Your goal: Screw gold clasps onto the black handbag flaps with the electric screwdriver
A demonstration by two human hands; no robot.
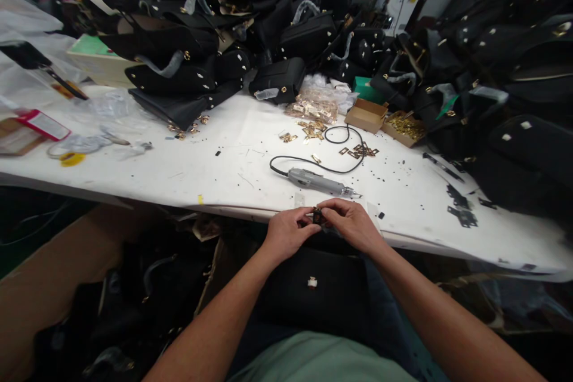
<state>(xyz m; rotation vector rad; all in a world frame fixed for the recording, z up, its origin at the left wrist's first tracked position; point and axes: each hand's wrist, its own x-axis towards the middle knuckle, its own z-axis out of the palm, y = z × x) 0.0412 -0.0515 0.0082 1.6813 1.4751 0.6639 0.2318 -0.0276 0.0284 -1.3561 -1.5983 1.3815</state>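
At the table's front edge, my left hand [289, 231] and my right hand [350, 224] meet over a small dark rectangular piece [317, 215]. The fingers and thumbs of both hands are closed on it from either side; its exact kind is too small to make out. Below the hands, a black bag [286, 292] lies across my lap, with a small gold clasp [312, 282] on it, partly covered in white. Just beyond my fingers, a grey electric screwdriver [320, 181] rests on the white table [215, 161], its bit toward the right.
Gold metal frames [364, 150] lie loose behind the screwdriver's looping cable [313, 158]. A small cardboard box [405, 129] holds gold fittings. Black handbags [174, 80] are piled along the back and right. At left stands a tape dispenser [36, 125]. People are visible behind.
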